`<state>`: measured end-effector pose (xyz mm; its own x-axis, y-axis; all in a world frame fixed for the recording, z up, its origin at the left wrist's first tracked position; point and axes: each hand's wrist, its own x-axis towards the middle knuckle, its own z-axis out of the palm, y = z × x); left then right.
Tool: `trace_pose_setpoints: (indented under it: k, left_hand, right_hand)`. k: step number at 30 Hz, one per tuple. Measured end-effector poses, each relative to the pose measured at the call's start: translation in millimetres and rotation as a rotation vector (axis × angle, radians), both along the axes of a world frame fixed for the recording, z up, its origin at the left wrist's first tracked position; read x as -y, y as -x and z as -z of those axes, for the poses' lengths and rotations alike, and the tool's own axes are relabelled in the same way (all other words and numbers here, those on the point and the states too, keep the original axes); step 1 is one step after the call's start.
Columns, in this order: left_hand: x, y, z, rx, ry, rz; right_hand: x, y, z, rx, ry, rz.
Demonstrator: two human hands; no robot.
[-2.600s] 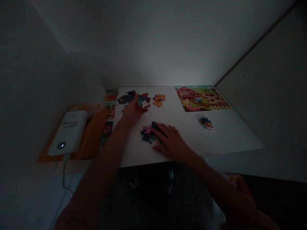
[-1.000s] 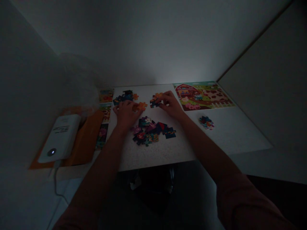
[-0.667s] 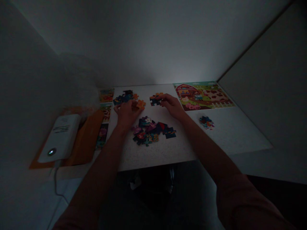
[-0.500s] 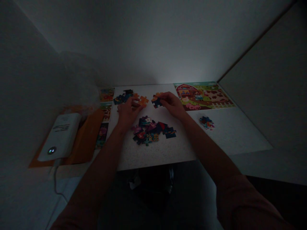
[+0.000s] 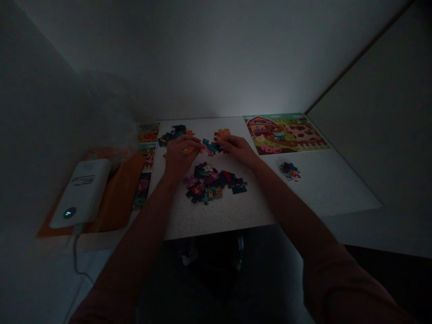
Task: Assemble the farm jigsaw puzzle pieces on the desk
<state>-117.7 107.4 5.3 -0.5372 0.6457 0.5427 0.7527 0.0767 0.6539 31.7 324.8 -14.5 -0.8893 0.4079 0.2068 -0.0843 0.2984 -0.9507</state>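
My left hand (image 5: pixel 180 155) is closed, fingers bent around an orange puzzle piece (image 5: pixel 189 150) that partly shows. Facing it, my right hand (image 5: pixel 239 152) pinches a dark puzzle piece, mostly covered by the fingers. A teal puzzle piece (image 5: pixel 209 146) shows between the two hands, close to the left fingertips; the dim light hides whether it joins the right hand's piece. Just beyond the right fingers is an orange puzzle piece (image 5: pixel 223 132). A heap of purple and dark puzzle pieces (image 5: pixel 207 180) lies nearer to me. Behind my left hand lies another dark cluster of pieces (image 5: pixel 168 136).
A farm picture (image 5: pixel 283 135) lies at the back right, with a small pile of pieces (image 5: pixel 290 172) before it. On the left, a white power bank (image 5: pixel 83 191) with a cable rests on an orange sheet (image 5: pixel 124 202). The white table's front edge is near me.
The orange piece by my left hand has shifted back under its fingers. My right hand has moved slightly down, and a teal piece now shows between the hands.
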Motion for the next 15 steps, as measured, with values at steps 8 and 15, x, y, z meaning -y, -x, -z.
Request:
trace_pose_setpoints:
  k: [8,15]
  left_hand:
    - [2.1,-2.3,-4.1,-0.042,0.202,-0.028]
    - [8.6,3.4,8.3,-0.036,0.475,-0.395]
  right_hand:
    - [2.3,4.9,9.7,-0.046,0.034,-0.099]
    - [-16.0,4.8,9.8,-0.110,0.048,0.111]
